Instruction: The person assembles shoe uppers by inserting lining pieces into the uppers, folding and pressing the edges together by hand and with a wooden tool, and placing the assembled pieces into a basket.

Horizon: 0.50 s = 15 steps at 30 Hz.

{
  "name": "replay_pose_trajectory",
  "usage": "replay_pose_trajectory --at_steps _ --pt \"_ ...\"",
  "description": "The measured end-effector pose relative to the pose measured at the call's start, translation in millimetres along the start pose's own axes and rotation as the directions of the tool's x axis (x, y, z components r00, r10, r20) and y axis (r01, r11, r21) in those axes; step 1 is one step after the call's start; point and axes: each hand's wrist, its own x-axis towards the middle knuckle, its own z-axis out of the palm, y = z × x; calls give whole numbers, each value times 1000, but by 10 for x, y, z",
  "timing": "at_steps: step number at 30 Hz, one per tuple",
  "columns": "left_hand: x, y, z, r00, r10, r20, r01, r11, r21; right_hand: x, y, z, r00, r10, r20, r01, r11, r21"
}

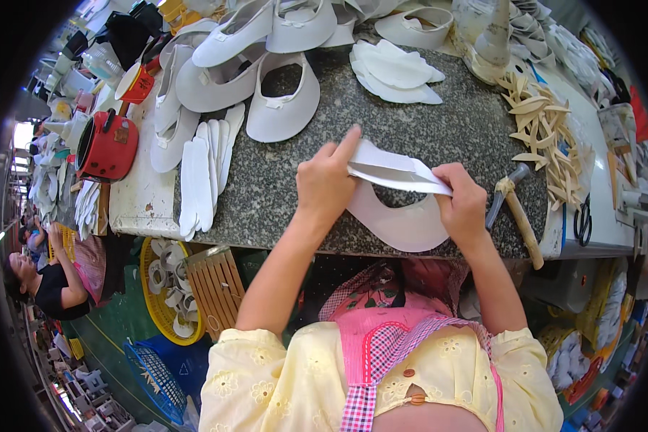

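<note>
Both hands hold a white shoe upper over the front of a speckled stone slab. My left hand grips its left end, with the index finger pointing out along the edge. My right hand pinches the other end between thumb and fingers. A folded white strip spans the two hands, and the curved toe part hangs below it toward me. To the right of my right hand lies a hammer with a wooden handle, its head turned away from me.
White shoe uppers crowd the slab's back left, near white insole-shaped pieces. More flat white pieces lie at the back. Tan strips and scissors sit right. A red pot stands left; another person works beyond.
</note>
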Motion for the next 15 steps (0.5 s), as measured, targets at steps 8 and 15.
replay_pose_trajectory --at_steps 8,15 --pt "182 334 -52 866 228 -444 -223 973 65 -458 -411 125 822 -505 -261 407 843 -351" --pt "0 352 -74 917 305 -258 -268 948 168 138 -493 475 913 409 -18 -131 334 933"
